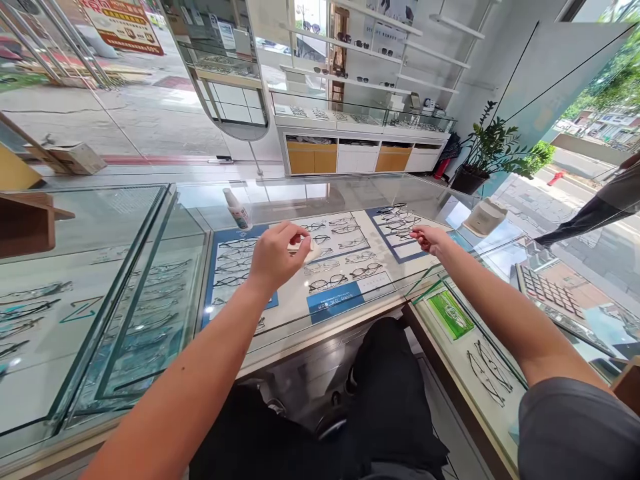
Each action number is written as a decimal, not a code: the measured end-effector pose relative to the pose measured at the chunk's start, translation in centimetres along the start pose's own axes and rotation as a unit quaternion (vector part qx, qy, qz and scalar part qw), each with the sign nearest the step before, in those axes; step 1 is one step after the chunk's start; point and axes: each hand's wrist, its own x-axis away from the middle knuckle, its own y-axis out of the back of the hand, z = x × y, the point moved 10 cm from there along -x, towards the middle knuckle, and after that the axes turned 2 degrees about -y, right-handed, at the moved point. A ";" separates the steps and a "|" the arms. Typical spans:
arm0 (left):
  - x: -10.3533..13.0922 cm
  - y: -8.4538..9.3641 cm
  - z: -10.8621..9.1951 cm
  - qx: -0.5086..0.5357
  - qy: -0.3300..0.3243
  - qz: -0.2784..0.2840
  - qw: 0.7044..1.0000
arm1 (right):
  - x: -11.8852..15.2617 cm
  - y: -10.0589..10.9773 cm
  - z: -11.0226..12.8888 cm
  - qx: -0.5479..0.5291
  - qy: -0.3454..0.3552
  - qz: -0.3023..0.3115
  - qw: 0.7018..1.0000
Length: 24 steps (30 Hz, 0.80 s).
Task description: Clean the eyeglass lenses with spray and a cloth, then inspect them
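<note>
My left hand point(281, 257) is above the glass counter point(290, 193), its fingers and thumb curled around a small cream-coloured piece point(311, 252) whose kind I cannot make out. Farther right, the fingertips of my right hand point(426, 239) are pinched together; whatever is between them is too small to name. Several eyeglasses point(400, 219) lie just left of those fingertips, under or on the glass. More eyeglasses point(345, 225) show in rows between my hands. Beyond my left hand stands a white spray bottle point(237, 210), slightly tilted in view.
On the left is a glass case point(145, 293) with more frames. A green card point(450, 313) and eyeglasses point(489, 370) lie in the right-hand case. A beige box-like device point(485, 217) sits at the right, near a potted plant point(487, 150). Shelves with sunglasses point(363, 45) line the back.
</note>
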 end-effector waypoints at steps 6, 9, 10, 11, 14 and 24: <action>-0.1 0.1 0.2 -0.009 0.010 0.007 1.000 | -1.0 -1.2 1.3 0.043 0.014 0.007 0.999; -0.2 0.2 0.1 -0.017 0.008 0.009 1.000 | -0.6 -0.8 1.4 0.078 0.028 0.006 0.997; -0.2 0.2 0.1 -0.018 0.007 0.011 1.000 | -0.4 -0.6 1.4 0.094 0.034 0.005 0.995; -0.2 0.1 0.1 -0.018 0.007 0.011 1.000 | -0.1 -0.5 1.4 0.112 0.041 0.006 0.993; -0.3 0.0 0.2 -0.018 0.005 0.012 1.000 | 0.4 0.2 1.9 0.181 0.069 -0.002 0.981; -0.2 0.0 0.9 -0.022 0.020 0.015 0.999 | -0.6 -3.6 10.2 0.479 0.179 -0.092 0.854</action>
